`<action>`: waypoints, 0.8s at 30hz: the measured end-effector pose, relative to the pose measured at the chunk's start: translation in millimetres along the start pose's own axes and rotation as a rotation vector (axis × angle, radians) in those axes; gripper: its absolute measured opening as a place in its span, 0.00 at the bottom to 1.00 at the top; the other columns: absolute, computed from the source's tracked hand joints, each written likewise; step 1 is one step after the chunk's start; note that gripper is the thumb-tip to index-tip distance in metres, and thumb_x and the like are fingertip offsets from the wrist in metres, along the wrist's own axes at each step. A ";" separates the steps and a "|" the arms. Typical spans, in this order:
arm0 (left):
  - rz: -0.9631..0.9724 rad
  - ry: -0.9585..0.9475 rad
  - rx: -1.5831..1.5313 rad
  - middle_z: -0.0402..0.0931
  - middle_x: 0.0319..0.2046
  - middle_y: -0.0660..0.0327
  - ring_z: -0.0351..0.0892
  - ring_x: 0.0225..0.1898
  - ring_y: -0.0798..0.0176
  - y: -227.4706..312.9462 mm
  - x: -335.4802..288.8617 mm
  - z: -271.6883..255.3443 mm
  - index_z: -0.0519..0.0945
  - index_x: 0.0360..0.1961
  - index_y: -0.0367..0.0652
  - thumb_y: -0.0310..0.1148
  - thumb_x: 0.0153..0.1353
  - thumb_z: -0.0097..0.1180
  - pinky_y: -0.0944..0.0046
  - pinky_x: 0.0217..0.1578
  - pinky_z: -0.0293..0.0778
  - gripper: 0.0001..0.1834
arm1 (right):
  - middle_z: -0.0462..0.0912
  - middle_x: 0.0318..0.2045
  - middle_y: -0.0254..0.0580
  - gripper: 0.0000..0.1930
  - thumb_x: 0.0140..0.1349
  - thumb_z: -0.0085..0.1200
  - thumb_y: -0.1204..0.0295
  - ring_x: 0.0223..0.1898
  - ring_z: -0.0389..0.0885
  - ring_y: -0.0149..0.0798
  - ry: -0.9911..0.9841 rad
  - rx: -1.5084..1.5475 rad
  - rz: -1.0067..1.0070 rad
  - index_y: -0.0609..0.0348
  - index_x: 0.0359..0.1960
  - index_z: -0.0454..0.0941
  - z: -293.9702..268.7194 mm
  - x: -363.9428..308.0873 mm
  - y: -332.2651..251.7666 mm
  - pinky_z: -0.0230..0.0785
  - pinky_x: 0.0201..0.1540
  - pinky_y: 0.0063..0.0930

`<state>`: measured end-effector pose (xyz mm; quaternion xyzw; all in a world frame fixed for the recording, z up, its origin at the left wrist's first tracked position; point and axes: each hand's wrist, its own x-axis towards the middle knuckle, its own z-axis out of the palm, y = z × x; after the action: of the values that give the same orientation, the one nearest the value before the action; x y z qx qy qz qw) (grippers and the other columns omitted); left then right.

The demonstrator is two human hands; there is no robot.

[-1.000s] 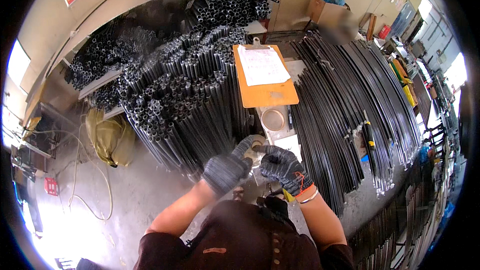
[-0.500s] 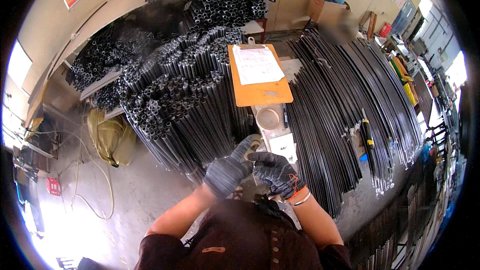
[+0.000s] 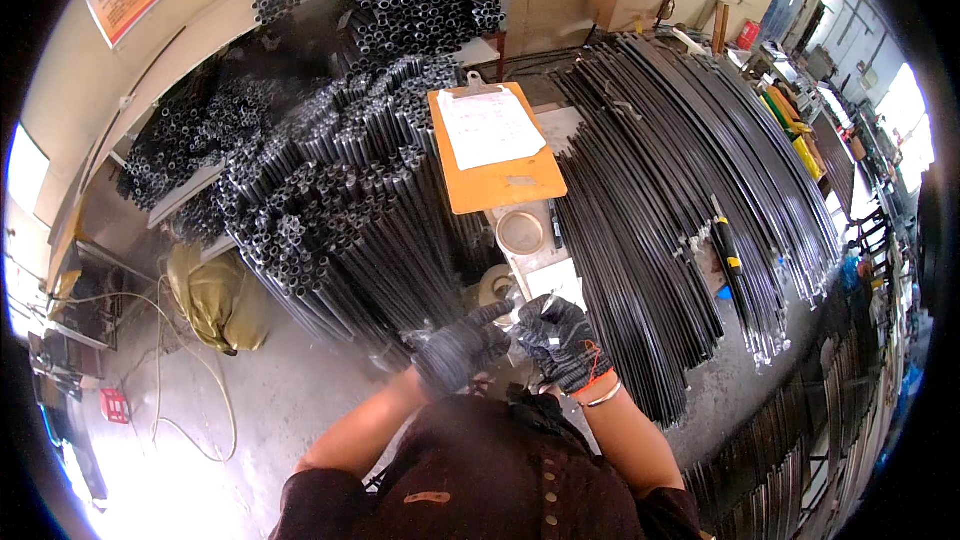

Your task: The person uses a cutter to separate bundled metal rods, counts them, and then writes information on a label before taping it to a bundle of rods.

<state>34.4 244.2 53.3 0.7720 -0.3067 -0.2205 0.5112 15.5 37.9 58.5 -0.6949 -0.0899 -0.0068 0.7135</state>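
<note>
My left hand [image 3: 458, 348], in a dark grey knit glove, reaches in from the left with its fingertips drawn together. Close beside it, my right hand [image 3: 560, 342], gloved alike with an orange cord and a bangle at the wrist, has its fingers curled in a pinch. Something small and pale shows between the fingertips, too small to name. Just beyond them lie a roll of tape [image 3: 496, 283] and white paper labels [image 3: 560, 283]. A round container [image 3: 521, 232] and a black marker [image 3: 556, 224] sit farther up on the same narrow surface.
An orange clipboard [image 3: 510, 190] with papers lies beyond the container. Bundled dark metal tubes [image 3: 340, 230] stand at the left; long dark bars [image 3: 640, 240] spread at the right, with a yellow-and-black tool [image 3: 727, 247] on them. A yellowish sack [image 3: 215, 300] and hose [image 3: 232, 420] lie on the floor.
The view has shifted, so the clipboard and racks appear farther left. My left forefinger has come down from pointing upward toward the right fingertips, and the tape roll shows more fully.
</note>
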 end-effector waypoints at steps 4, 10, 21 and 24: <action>0.041 -0.009 -0.522 0.76 0.49 0.53 0.78 0.49 0.57 -29.0 -6.9 10.3 0.72 0.58 0.42 0.29 0.68 0.48 0.62 0.48 0.77 0.17 | 0.80 0.26 0.32 0.03 0.59 0.59 0.77 0.27 0.76 0.25 0.103 0.312 0.353 0.59 0.32 0.78 6.4 0.0 -26.0 0.71 0.30 0.21; 0.006 -0.039 -0.099 0.76 0.50 0.55 0.76 0.52 0.57 -45.4 -7.5 8.8 0.71 0.57 0.35 0.28 0.61 0.55 0.63 0.53 0.74 0.23 | 0.77 0.22 0.29 0.04 0.62 0.59 0.71 0.19 0.71 0.24 0.160 0.433 0.592 0.55 0.31 0.79 13.3 11.7 -38.0 0.65 0.22 0.15; -0.006 0.085 -0.372 0.81 0.33 0.63 0.76 0.31 0.71 -27.8 -32.1 -33.3 0.79 0.51 0.39 0.42 0.60 0.63 0.69 0.34 0.75 0.22 | 0.59 0.14 0.19 0.08 0.69 0.48 0.65 0.13 0.56 0.21 0.267 0.948 0.085 0.44 0.30 0.74 -132.0 8.8 -38.5 0.51 0.14 0.16; -0.114 -0.085 -0.294 0.82 0.35 0.60 0.80 0.36 0.70 -73.3 -50.7 -45.6 0.81 0.48 0.38 0.37 0.59 0.64 0.67 0.39 0.77 0.18 | 0.60 0.13 0.20 0.03 0.67 0.46 0.71 0.11 0.56 0.21 0.565 0.867 0.100 0.47 0.38 0.73 -193.5 -20.2 -62.5 0.55 0.13 0.15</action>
<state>46.2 330.7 4.2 0.6950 -0.2480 -0.3242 0.5920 10.2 -158.7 114.1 -0.3100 0.1452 -0.1222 0.9316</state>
